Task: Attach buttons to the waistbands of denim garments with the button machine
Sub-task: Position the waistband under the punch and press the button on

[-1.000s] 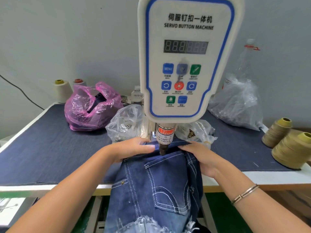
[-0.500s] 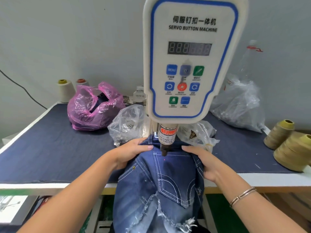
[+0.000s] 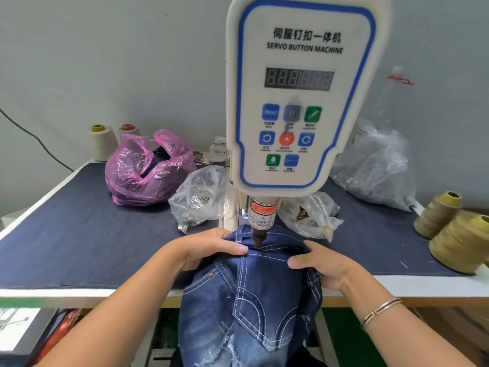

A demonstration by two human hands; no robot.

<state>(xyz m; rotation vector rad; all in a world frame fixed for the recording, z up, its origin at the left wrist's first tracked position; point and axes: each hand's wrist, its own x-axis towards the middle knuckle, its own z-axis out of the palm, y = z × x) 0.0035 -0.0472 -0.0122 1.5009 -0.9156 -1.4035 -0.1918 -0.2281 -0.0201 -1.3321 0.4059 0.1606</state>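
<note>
A white servo button machine (image 3: 304, 102) with a blue-edged control panel stands at the table's middle. Its dark punch tip (image 3: 258, 241) meets the waistband of a dark blue denim garment (image 3: 251, 292) with white stitching, which hangs over the table's front edge. My left hand (image 3: 203, 250) grips the waistband left of the punch, thumb on top. My right hand (image 3: 320, 263) grips it on the right, fingers tucked under the fabric. Both thumbs lie close to the punch.
The table (image 3: 79, 234) is covered in dark cloth. A pink bag (image 3: 148, 170) and a clear bag of metal buttons (image 3: 201, 200) lie left of the machine. Clear bags (image 3: 375, 168) lie to the right. Tan thread cones (image 3: 460, 239) stand at the right edge.
The garment has been drawn up and turned under the punch, so the waistband now bunches higher around the tip. Both hands have shifted with it and stay on either side.
</note>
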